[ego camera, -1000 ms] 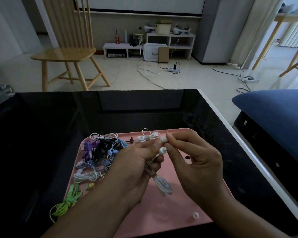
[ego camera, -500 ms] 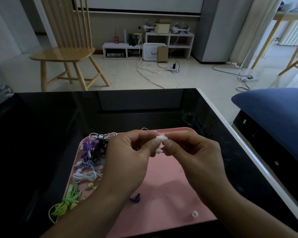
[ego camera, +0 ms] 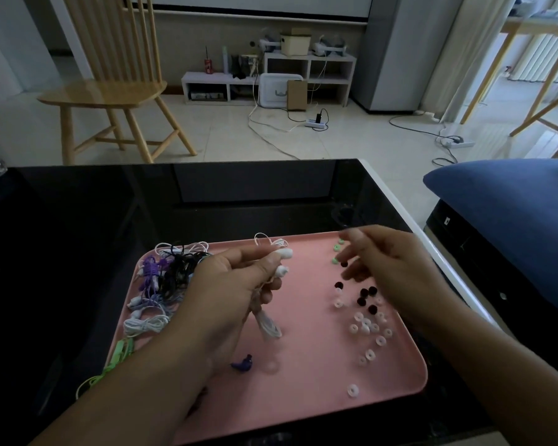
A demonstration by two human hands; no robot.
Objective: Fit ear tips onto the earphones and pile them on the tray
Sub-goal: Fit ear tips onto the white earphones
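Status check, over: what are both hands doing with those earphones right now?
Left hand grips white earphones above pink tray. Right hand open, blurred, over loose ear tips. Nothing in the way.

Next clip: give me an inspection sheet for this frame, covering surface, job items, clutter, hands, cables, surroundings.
Surface: glossy black table; pink tray on it.
Job's things: white earphones in left grip; earphone pile at tray's left; loose ear tips at its right.
Clutter: purple piece on tray.
Hands: left hand grips earphones; right hand blurred over tips, fingers loose.
Cables: floor cords.
Surroundings: wooden chair, blue cushion.
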